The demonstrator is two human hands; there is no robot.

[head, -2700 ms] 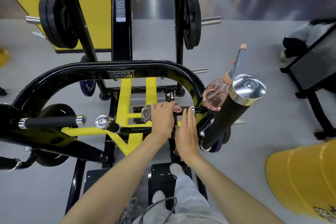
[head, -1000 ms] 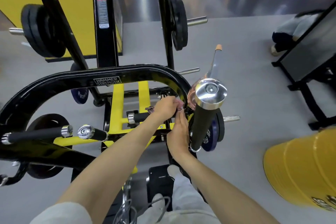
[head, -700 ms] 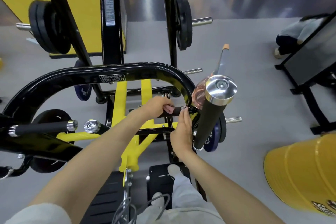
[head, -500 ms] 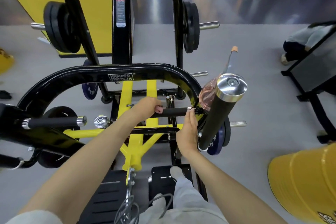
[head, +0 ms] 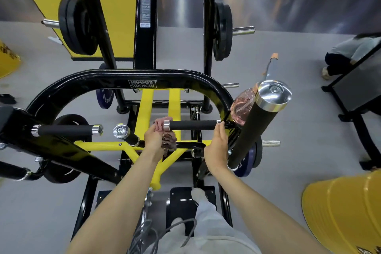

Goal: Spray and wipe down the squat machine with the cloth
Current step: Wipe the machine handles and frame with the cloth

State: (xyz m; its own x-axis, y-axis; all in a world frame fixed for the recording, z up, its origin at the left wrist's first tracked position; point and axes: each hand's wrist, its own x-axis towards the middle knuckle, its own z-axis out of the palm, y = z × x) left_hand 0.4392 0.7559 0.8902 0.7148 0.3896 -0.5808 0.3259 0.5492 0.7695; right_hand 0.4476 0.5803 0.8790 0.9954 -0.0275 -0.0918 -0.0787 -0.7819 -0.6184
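Observation:
The squat machine [head: 142, 84] has a black curved frame and yellow lower bars. A short black foam handle [head: 191, 125] runs sideways in front of me. My left hand [head: 153, 138] grips a pink-brown cloth [head: 168, 139] bunched at the handle's chrome left end. Straight fingers of my right hand [head: 216, 146] touch the handle's right end where it joins the frame. A clear pink spray bottle [head: 241, 107] hangs on the frame just right of that, its orange-tipped nozzle pointing up and away.
A thick black handle with a chrome cap [head: 259, 121] rises close beside my right hand. Two more handles [head: 66, 130] stick out at left. Weight plates [head: 76, 24] hang on the rear posts. A yellow barrel [head: 346, 212] stands at lower right; a crouching person [head: 350, 53] is far right.
My left hand slid the cloth leftward along the black handle, from near its right end to its chrome left tip. My right hand stayed at the handle's right end.

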